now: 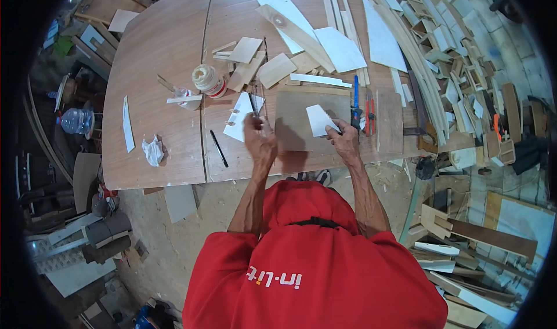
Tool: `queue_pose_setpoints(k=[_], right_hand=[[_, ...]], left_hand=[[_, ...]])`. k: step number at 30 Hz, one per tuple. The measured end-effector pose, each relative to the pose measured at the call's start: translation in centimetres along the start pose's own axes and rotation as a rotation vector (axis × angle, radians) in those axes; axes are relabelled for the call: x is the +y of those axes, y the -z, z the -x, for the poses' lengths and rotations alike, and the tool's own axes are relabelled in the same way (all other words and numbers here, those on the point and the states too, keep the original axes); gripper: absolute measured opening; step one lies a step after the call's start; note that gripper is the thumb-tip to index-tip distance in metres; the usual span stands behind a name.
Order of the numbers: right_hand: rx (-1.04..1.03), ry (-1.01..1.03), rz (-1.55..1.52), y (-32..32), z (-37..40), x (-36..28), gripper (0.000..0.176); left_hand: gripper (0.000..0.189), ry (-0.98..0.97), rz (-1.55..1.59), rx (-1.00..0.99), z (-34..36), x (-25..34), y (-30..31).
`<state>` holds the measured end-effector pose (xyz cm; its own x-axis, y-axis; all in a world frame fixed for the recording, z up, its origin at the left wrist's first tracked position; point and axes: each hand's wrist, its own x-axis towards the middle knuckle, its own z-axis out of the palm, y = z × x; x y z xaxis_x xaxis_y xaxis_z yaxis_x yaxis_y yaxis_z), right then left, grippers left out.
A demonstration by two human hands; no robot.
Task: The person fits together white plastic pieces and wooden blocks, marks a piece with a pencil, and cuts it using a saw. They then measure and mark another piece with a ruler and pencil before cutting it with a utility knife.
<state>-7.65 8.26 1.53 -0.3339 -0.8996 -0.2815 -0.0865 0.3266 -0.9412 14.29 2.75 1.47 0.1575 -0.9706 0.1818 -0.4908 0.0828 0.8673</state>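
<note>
My right hand pinches a white, roughly four-sided flat piece by its lower right edge, over a brown board. Slightly blurred, my left hand has its fingers curled in. They are at the lower end of a thin dark strip, and what they grip is not clear. A white tapered panel lies beside that hand, with small brown spots along its left side. Left of it rests a black pen. Beyond my right hand are a blue-handled tool and a red-handled tool.
An open glue jar and a small cup stand left of my hands. A crumpled white cloth lies farther left. Wood offcuts and white panels cover the far side. Long strips line the right edge.
</note>
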Motion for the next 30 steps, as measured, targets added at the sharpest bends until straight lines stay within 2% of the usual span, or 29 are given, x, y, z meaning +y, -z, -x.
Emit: queue_pose_setpoints(k=[3,4,5,7,8,9,11,21,24,26,30], right_hand=[[0.026,-0.027,-0.001,-0.1,0.2,0.8,0.031],[0.020,-0.034,0.003,-0.1,0.2,1.1,0.031],[0.015,-0.043,0.009,-0.1,0.2,1.4,0.032],[0.007,-0.065,-0.019,-0.2,0.3,1.4,0.032],[0.004,-0.086,-0.048,-0.3,0.3,1.4,0.033],[-0.002,-0.085,-0.048,-0.4,0.3,1.5,0.033],[-0.002,-0.088,-0.062,-0.4,0.3,1.6,0.034],[0.020,-0.099,-0.050,-0.2,0.5,2.0,0.032],[0.012,-0.084,-0.049,-0.2,0.3,2.5,0.031],[0.029,-0.094,-0.068,-0.3,0.4,2.2,0.030],[0.019,-0.098,-0.070,-0.3,0.4,2.3,0.035]], left_hand=[[0.061,-0.129,-0.391,0.228,0.2,-4.0,3.5],[0.076,-0.150,-0.482,0.150,0.1,-5.2,4.9],[0.076,-0.146,-0.485,0.152,0.4,-6.1,5.5],[0.089,0.050,-0.603,0.031,0.7,-5.9,6.8],[0.098,0.084,-0.600,-0.023,0.5,-6.7,7.1],[0.098,0.088,-0.602,-0.018,0.2,-6.8,7.4],[0.101,0.146,-0.569,-0.152,-0.3,-6.7,7.7],[0.106,0.125,-0.619,-0.183,-2.1,-7.2,8.1],[0.102,0.084,-0.599,-0.158,-1.9,-7.2,8.5],[0.100,-0.024,-0.585,-0.058,-1.5,-8.8,8.8],[0.095,-0.069,-0.551,0.039,-1.0,-8.9,9.5]])
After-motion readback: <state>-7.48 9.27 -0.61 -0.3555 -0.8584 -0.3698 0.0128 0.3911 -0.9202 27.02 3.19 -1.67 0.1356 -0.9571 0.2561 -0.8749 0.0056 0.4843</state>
